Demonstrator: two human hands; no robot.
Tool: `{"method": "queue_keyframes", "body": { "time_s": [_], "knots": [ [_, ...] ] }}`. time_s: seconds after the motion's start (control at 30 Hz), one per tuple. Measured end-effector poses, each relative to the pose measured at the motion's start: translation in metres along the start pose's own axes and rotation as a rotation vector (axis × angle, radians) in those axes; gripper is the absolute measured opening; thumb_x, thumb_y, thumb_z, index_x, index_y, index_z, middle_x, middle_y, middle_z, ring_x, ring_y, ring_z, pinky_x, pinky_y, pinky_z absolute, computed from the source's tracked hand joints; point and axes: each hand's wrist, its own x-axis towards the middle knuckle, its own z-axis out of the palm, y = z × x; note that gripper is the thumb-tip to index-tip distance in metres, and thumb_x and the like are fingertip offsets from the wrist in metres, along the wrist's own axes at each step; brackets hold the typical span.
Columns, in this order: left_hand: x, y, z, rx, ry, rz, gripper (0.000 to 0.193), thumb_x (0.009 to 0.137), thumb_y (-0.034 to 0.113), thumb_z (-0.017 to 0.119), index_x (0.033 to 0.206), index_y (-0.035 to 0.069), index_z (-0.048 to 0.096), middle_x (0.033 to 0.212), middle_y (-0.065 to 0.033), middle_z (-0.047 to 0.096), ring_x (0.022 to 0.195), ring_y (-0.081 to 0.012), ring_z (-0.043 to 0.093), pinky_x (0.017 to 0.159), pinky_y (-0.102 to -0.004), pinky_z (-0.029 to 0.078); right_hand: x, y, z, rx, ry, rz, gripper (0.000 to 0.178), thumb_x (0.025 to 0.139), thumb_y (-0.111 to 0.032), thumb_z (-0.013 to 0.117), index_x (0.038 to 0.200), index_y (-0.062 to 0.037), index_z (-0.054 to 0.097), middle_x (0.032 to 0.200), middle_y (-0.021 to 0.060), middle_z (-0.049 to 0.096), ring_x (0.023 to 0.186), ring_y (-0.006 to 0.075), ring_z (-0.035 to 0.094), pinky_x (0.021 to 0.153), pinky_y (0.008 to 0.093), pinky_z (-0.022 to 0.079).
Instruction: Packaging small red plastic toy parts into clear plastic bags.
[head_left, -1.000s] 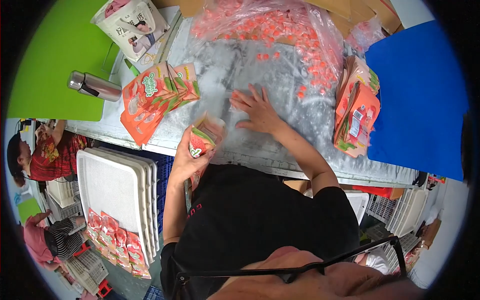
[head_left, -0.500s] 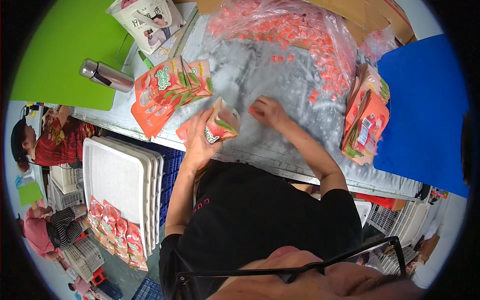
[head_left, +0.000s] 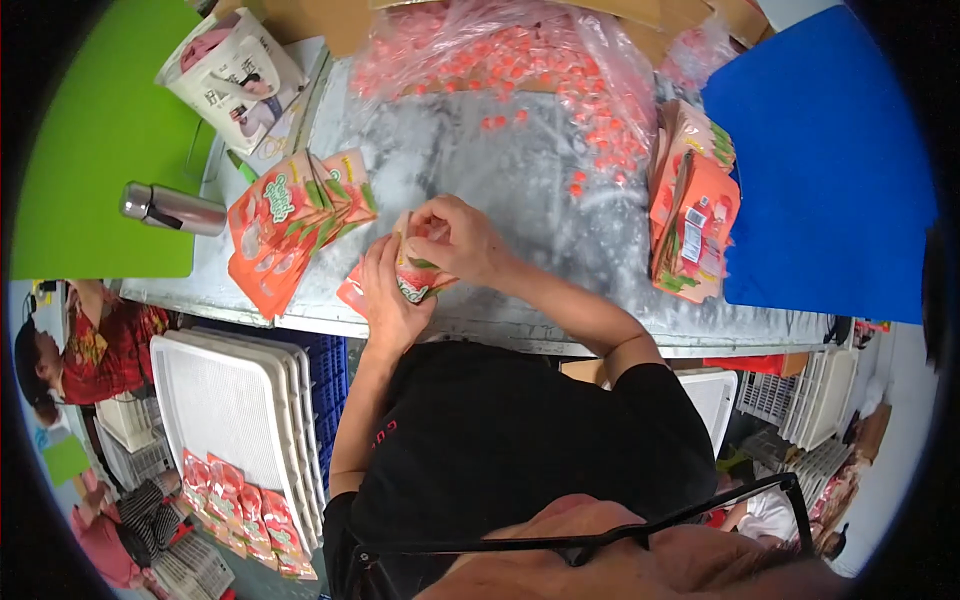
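Near the table's front edge, my left hand (head_left: 392, 305) is closed around a red and pink printed pouch (head_left: 413, 284), its thumb and fingers on either side. My right hand (head_left: 458, 240) is over the pouch's upper end, fingers curled and touching it. What those fingers hold, if anything, is hidden. Left of my hands lies a fanned stack of similar flat pouches (head_left: 275, 215). Small red-orange pieces (head_left: 500, 121) lie beyond my hands, with many more in a clear plastic bag (head_left: 490, 45) at the back.
Another pile of pouches (head_left: 697, 215) lies at the right beside a blue board (head_left: 820, 180). A steel flask (head_left: 172, 208) and a white carry bag (head_left: 230, 85) stand at the left by a green board (head_left: 90, 150). Stacked white trays (head_left: 215, 390) with several pouches are below left.
My right hand has moved left from the bare tabletop, where a small red piece showed at its fingertips, to the top of the pouch. My left hand still holds the pouch. The view has shifted.
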Motion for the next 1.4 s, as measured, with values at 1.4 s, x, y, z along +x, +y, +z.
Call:
{"method": "queue_keyframes", "body": {
  "time_s": [1.4],
  "knots": [
    [-0.015, -0.011, 0.025, -0.644, 0.110, -0.321, 0.092, 0.061, -0.002, 0.072, 0.144, -0.001, 0.032, 0.138, -0.0176, 0.040, 0.129, -0.0302, 0.042, 0.110, -0.0392, 0.034, 0.027, 0.176, -0.080, -0.916, 0.262, 0.035, 0.051, 0.088, -0.037, 0.065, 0.133, -0.0141, 0.058, 0.150, 0.0168, 0.039, 0.138, 0.0450, 0.031, 0.116, 0.0550, 0.024]
  ]
}}
